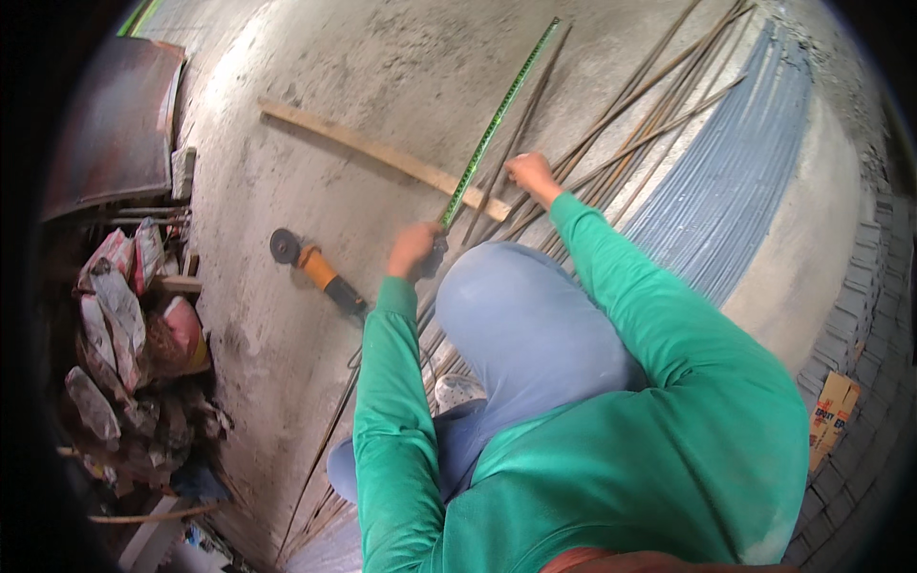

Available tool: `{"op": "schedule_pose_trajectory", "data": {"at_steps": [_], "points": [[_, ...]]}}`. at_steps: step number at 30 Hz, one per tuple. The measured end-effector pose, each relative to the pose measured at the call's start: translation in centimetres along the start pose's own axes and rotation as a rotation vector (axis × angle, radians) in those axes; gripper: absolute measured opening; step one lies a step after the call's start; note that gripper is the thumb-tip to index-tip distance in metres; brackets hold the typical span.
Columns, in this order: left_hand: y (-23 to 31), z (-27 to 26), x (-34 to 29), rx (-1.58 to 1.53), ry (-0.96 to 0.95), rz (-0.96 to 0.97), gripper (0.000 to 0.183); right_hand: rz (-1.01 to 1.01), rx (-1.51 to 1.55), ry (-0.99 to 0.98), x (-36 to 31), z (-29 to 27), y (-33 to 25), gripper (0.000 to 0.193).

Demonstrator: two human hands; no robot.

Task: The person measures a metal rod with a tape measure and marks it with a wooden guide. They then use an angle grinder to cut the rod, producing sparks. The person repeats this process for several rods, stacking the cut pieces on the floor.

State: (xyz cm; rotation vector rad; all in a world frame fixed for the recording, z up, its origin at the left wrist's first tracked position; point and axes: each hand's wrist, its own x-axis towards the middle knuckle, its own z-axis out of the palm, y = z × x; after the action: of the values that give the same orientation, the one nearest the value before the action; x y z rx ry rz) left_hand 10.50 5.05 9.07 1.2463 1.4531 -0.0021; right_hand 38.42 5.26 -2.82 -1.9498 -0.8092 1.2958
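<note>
The left hand (414,250) is clenched round the case of a green tape measure (497,119), whose blade runs out toward one o'clock over the steel rods (630,115); at nine o'clock of that hand an angle grinder (315,267) lies on the concrete floor (382,76); the right hand (531,175) is closed, fingers pressing on the rods beside the blade; a wooden plank (382,153) lies across at eleven o'clock.

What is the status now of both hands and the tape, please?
Left hand shut on tape measure case, green tape stretched out along the rods. Right hand pressing on steel rods. Angle grinder lies left on the floor, apart.
</note>
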Motion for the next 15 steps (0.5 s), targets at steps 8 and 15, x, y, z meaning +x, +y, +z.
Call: {"op": "schedule_pose_trajectory", "data": {"at_steps": [8,15], "points": [[3.4,2.9,0.8,0.382,0.022,0.114,0.029,-0.061,0.409,-0.067,-7.3,0.2,-6.4,0.027],[2.4,2.7,-0.6,0.281,-0.042,0.077,0.027,-0.036,0.533,0.189,-2.4,-2.6,-5.3,0.023]]}}
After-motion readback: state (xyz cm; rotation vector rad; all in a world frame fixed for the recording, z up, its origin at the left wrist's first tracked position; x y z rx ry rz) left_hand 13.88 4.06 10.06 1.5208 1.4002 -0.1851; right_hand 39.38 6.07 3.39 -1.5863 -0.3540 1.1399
